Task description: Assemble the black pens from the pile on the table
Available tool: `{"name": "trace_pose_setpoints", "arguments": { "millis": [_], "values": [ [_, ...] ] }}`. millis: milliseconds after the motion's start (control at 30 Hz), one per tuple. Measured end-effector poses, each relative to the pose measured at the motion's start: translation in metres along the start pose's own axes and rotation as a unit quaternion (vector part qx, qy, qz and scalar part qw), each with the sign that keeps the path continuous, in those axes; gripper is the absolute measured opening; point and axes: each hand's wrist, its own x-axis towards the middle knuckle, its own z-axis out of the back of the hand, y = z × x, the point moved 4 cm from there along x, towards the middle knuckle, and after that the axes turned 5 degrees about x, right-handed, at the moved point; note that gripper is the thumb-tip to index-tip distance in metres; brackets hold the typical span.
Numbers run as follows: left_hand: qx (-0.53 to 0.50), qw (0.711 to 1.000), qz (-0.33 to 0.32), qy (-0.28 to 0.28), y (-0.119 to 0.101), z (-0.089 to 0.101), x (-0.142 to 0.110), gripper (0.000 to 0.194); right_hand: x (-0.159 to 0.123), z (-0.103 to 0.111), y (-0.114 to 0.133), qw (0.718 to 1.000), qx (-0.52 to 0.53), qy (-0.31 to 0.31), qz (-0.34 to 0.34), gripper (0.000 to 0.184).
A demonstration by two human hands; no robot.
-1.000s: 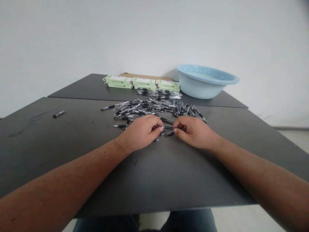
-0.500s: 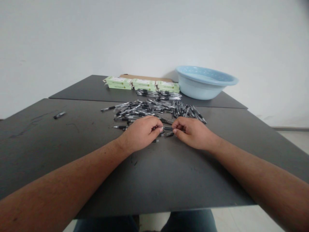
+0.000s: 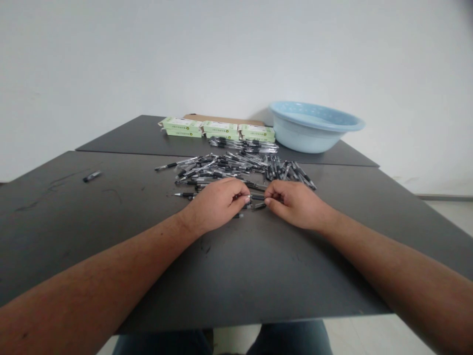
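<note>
Both my hands hold one pen [image 3: 257, 197] level between them, just in front of a heap of pens. My left hand [image 3: 221, 203] pinches its left end between thumb and fingers. At the other end, the fingertips of my right hand [image 3: 291, 203] are closed on the pen. Only its dark middle stretch shows; the ends are hidden in my fingers. A black pen cap [image 3: 259, 206] lies just under it on the table. Behind my hands spreads the loose heap of clear and black pens [image 3: 221, 170], with pen caps [image 3: 275, 167] gathered on its right side.
Neatly laid pens [image 3: 244, 144] lie behind the heap, before stacked green and white boxes [image 3: 221, 129]. A light blue basin [image 3: 314, 133] stands at the back right. One lone cap [image 3: 92, 176] lies far left on the dark table [image 3: 236, 276]. A white wall rises behind.
</note>
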Motion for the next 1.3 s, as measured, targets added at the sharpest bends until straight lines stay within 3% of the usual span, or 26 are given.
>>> {"name": "trace_pose_setpoints", "arguments": {
  "millis": [1300],
  "values": [
    [-0.001, 1.0, -0.007, 0.01, -0.0007, 0.0003, 0.0011, 0.011, 0.0008, -0.0017, -0.0003, 1.0, 0.014, 0.005, -0.003, 0.008]
  ]
}}
